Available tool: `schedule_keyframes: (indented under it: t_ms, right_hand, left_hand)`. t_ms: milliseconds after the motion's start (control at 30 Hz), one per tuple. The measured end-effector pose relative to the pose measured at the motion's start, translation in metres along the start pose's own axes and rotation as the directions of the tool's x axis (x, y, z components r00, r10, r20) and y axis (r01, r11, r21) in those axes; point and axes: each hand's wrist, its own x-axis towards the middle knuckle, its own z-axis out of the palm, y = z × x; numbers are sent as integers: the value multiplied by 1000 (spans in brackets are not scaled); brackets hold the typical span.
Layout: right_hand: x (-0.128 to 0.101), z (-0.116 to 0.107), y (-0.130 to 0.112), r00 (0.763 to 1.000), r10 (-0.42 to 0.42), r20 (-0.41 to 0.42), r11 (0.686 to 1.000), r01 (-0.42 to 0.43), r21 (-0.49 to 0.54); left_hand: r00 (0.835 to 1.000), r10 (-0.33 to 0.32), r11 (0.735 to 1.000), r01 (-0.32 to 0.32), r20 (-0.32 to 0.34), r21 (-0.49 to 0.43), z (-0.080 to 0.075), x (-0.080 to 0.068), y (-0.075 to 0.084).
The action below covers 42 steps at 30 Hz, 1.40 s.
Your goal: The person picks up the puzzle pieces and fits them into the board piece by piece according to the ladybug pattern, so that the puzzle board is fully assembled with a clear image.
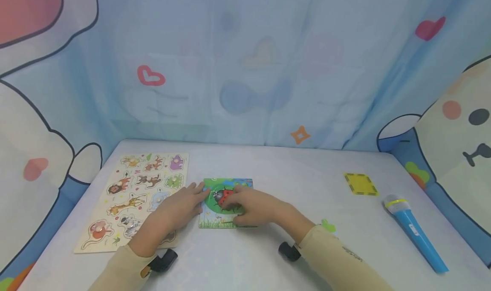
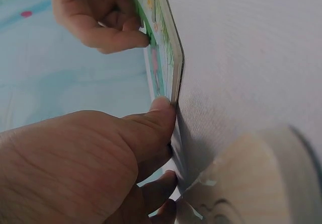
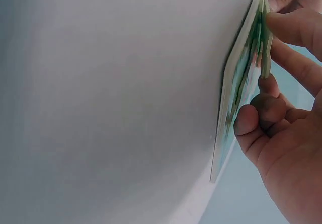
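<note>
A small square picture puzzle with a red ladybird on a green round lies flat on the white table. My right hand is over its right part. Seen from the right wrist, thumb and fingers pinch a thin green-faced puzzle piece, tilted up from the board; its full outline is hidden. My left hand rests at the puzzle's left edge with its fingers spread. In the left wrist view its thumb presses on the board's edge, and other fingertips touch the table beside it.
A large wooden animal peg puzzle lies at the left, partly under the left forearm. Toward the right are a flat yellow square and a blue toy microphone. A printed blue curtain hangs behind the table.
</note>
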Motion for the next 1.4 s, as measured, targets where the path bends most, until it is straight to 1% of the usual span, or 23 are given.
schedule_keyframes:
  t_ms: [200, 433, 633, 900, 1033, 1133, 1200, 1300, 1400]
  right_hand:
    - [2, 0, -2, 999, 31, 9, 999, -31, 8]
    - [5, -1, -2, 997, 50, 66, 996, -55, 74]
    - [4, -1, -1, 996, 58, 70, 997, -62, 47]
    - [5, 0, -3, 996, 57, 64, 998, -58, 24]
    - [2, 3, 0, 998, 26, 64, 1000, -26, 3]
    - [-2, 3, 5, 999, -12, 48, 1000, 11, 3]
    - [-7, 2, 9, 999, -27, 22, 999, 27, 17]
    - [-16, -2, 14, 1000, 4, -22, 999, -3, 48]
    - [-28, -7, 20, 996, 75, -51, 995, -71, 76]
  left_hand:
    - [1000, -6, 1000, 6, -2, -5, -1, 0, 1]
    - [1000, -8, 1000, 8, 4, -19, -3, -2, 3]
    - [1000, -6, 1000, 6, 2, -21, -4, -4, 4]
    - [1000, -6, 1000, 6, -7, -13, -4, -3, 3]
    - [1000, -10, 1000, 11, 4, -26, -3, -4, 4]
    - [1000, -6, 999, 6, 8, -33, -3, -4, 4]
    - [1000, -3, 1000, 3, 5, -30, -3, -4, 4]
    - [1000, 4, 999, -4, -1, -34, -3, -4, 4]
    - [1000, -1, 999, 1, -4, -34, -3, -4, 4]
